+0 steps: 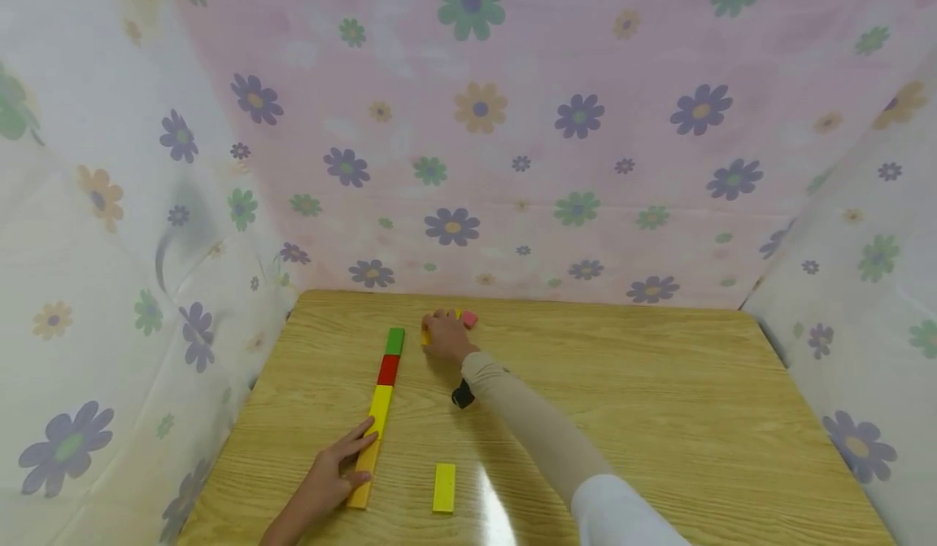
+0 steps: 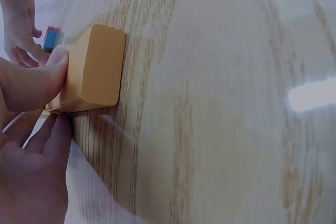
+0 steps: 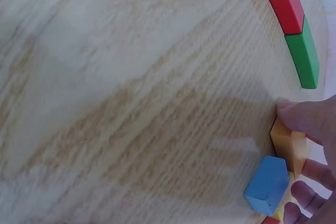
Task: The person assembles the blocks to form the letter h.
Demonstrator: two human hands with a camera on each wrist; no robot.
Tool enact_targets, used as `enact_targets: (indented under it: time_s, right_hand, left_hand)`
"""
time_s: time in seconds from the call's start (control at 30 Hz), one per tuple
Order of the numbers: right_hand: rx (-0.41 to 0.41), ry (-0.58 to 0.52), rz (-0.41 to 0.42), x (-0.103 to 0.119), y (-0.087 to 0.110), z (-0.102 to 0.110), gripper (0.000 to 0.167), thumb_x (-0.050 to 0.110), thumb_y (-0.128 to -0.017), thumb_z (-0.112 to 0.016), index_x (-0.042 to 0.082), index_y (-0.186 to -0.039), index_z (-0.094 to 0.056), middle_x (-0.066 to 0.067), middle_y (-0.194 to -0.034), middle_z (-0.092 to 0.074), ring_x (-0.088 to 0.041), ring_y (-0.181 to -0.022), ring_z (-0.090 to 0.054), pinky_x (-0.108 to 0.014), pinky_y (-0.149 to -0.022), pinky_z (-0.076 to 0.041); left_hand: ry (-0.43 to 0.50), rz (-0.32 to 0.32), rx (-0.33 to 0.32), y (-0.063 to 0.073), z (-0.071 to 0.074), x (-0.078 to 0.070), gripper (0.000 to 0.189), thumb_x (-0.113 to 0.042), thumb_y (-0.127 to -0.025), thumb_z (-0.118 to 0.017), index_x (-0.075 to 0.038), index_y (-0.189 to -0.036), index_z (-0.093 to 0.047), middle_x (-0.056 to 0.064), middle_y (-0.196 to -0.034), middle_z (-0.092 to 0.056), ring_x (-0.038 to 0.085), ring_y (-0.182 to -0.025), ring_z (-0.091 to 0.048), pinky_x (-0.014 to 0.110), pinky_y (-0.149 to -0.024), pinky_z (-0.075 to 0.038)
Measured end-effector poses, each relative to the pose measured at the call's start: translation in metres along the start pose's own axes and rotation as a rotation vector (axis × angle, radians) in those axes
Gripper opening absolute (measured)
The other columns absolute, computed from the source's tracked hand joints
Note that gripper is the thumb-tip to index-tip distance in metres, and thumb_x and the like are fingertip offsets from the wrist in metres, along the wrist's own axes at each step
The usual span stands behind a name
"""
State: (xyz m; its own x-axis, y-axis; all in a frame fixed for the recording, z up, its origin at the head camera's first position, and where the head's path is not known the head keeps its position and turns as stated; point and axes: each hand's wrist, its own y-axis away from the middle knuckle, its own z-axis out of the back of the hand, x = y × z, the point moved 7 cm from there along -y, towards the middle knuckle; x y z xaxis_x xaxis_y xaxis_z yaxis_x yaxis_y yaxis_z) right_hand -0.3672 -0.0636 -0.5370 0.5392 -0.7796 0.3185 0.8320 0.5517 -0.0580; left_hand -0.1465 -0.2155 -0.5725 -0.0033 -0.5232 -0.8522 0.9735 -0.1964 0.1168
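The left hand (image 1: 329, 474) pinches a smooth orange oblong block (image 2: 104, 66) while the right hand (image 1: 446, 337) grips a second orange block (image 3: 290, 145), seemingly collecting it (lifting should clear the blue oblong block (image 3: 266, 181)).

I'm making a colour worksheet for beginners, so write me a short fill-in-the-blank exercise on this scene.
1. The row of blocks has a ____ block at its far end.
2. Second from that end is a ____ block.
3. The left hand holds the near-end block, which is ____.
4. The lone block right of the row's near end is ____.

Missing words: green; red; orange; yellow.
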Motion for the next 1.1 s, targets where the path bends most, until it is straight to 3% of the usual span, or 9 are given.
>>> enact_targets:
  time_s: [0.13, 0.33, 0.53, 0.83, 1.1]
  right_hand:
    - [0.0, -0.056, 0.022, 0.002, 0.003, 0.002, 0.032, 0.022, -0.081, -0.076, 0.009, -0.107, -0.063, -0.007, -0.106, -0.06, -0.024, -0.09, -0.047, -0.033, -0.074, -0.043]
    - [0.01, -0.197, 0.039, 0.002, 0.004, 0.011, 0.042, 0.016, -0.082, -0.074, 0.0, -0.118, -0.059, -0.012, -0.117, -0.058, -0.027, -0.106, -0.053, -0.035, -0.093, -0.044]
    - [0.012, -0.255, 0.051, 0.004, 0.004, 0.019, 0.046, 0.015, -0.082, -0.075, -0.003, -0.12, -0.058, -0.014, -0.124, -0.056, -0.026, -0.116, -0.052, -0.032, -0.1, -0.042]
    - [0.008, -0.307, 0.072, 0.006, 0.015, 0.031, 0.044, 0.013, -0.08, -0.076, -0.004, -0.117, -0.06, -0.014, -0.121, -0.059, -0.025, -0.113, -0.054, -0.032, -0.098, -0.043]
    - [0.031, -0.355, 0.078, 0.008, 0.032, 0.04, 0.047, 0.015, -0.081, -0.076, -0.003, -0.12, -0.059, -0.011, -0.12, -0.057, -0.019, -0.097, -0.055, -0.026, -0.084, -0.048]
  left_hand:
    - [0.016, 0.0, 0.001, 0.0, 0.0, 0.0, 0.058, 0.003, -0.079, -0.071, -0.004, -0.134, -0.054, 0.005, -0.151, -0.033, 0.031, -0.136, -0.029, 0.044, -0.102, -0.035]
    - [0.01, -0.01, 0.01, 0.0, 0.0, -0.003, 0.058, 0.002, -0.079, -0.071, -0.003, -0.134, -0.053, 0.006, -0.151, -0.032, 0.032, -0.136, -0.028, 0.045, -0.102, -0.034]
    - [-0.012, -0.004, -0.002, 0.001, 0.0, -0.005, 0.057, 0.001, -0.079, -0.072, -0.003, -0.133, -0.054, 0.006, -0.151, -0.033, 0.032, -0.136, -0.03, 0.047, -0.103, -0.033]
    - [-0.013, 0.012, -0.017, 0.001, 0.0, -0.004, 0.058, 0.005, -0.078, -0.071, -0.004, -0.133, -0.054, 0.004, -0.151, -0.033, 0.031, -0.136, -0.03, 0.046, -0.103, -0.034]
    - [-0.029, -0.014, -0.006, 0.001, 0.0, -0.002, 0.059, 0.001, -0.078, -0.072, -0.003, -0.134, -0.053, 0.005, -0.15, -0.034, 0.029, -0.136, -0.03, 0.044, -0.102, -0.036]
